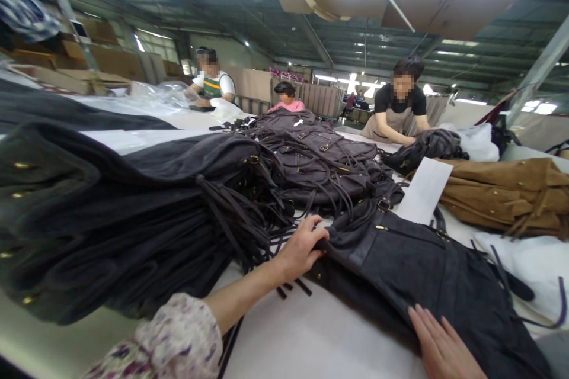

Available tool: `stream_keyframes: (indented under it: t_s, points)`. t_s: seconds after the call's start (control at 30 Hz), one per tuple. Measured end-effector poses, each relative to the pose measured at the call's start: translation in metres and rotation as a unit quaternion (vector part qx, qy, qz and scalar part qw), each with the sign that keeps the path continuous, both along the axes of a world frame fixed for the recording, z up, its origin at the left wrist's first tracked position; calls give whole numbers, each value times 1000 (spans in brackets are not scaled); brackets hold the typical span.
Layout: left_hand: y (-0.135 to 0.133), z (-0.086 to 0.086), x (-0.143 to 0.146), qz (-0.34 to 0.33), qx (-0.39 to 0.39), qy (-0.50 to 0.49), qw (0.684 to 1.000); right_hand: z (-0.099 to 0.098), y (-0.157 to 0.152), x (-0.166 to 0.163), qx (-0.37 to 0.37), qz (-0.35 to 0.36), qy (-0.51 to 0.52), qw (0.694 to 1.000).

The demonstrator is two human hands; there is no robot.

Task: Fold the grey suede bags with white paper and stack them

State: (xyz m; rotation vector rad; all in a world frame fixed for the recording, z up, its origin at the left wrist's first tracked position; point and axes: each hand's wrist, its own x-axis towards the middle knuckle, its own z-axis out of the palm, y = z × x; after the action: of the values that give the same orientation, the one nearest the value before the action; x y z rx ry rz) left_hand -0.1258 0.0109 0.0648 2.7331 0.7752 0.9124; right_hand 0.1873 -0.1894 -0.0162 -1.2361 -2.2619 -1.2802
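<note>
Spread over the white table (284, 337) in front of me is a dark grey garment (409, 266) with a short brass zip, buckles and thin straps. My left hand (304, 249) has its thumb and fingers closed on the garment's near-left edge, which is slightly raised, so a snap shows below. With fingers stretched out, my right hand (444, 340) lies flat on the garment's front near its lower edge. Part of that hand is cut off by the frame. Several thin dark straps hang beside my left wrist.
A thick stack of dark garments (133, 231) stands at left. Behind is a heap of similar pieces (320, 160) with tangled straps. A brown garment (502, 192), white paper (425, 189) and white plastic (528, 266) lie at right. Several people work beyond the table.
</note>
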Motion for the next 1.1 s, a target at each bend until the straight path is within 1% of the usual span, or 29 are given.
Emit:
stream_keyframes:
  t_s: [0.07, 0.13, 0.2, 0.33, 0.43, 0.47, 0.5, 0.57, 0.6, 0.63, 0.7, 0.73, 0.77, 0.87, 1.0, 1.03, 1.1]
  points:
    - [-3, 8, -3, -18, -62, 1, 998, -2, -1, 2, -3, 7, 0, 1000]
    - [-6, 9, -5, -39, -72, 7, 997, -3, -4, 5, -12, 7, -5, 1000]
    - [-5, 3, -7, -34, -71, 0, 997, -3, -8, 6, -26, 1, -27, 999]
    - [3, -15, -12, 24, -106, -29, 994, -5, -12, 8, -48, -26, -79, 995]
    - [4, -16, -14, 27, -108, -28, 993, -8, -12, 10, -45, -25, -83, 995]
    - [-1, -14, -15, 32, -86, -28, 995, -8, -11, 10, -46, -24, -80, 995]
    - [-7, -11, -16, 39, -45, -27, 998, -9, -11, 11, -46, -23, -76, 996]
    - [-28, -6, -16, 35, 81, -23, 996, -9, -11, 11, -47, -21, -65, 997]
    - [-40, -5, -14, 8, 143, -10, 990, -9, -11, 11, -48, -21, -59, 997]
    - [-52, -5, -11, -34, 190, 11, 981, -8, -12, 10, -48, -21, -54, 997]
    - [-71, -10, -3, -128, 218, 64, 965, -6, -12, 8, -51, -24, -44, 997]
    - [-76, -14, 2, -158, 217, 84, 960, -5, -12, 7, -51, -25, -39, 998]
    - [-79, -19, 6, -172, 211, 97, 957, -4, -12, 6, -49, -22, -34, 998]
    - [-75, -30, 16, -170, 174, 107, 964, -2, -10, 3, -43, -11, -20, 999]
    - [-61, -35, 22, -168, 77, 130, 974, -2, -8, -2, -44, -14, 9, 999]
    - [-60, -36, 24, -165, 62, 135, 975, -1, -7, -3, -45, -20, 16, 999]
    - [-58, -38, 29, -151, 60, 145, 976, 0, -6, -6, -44, -27, 15, 999]
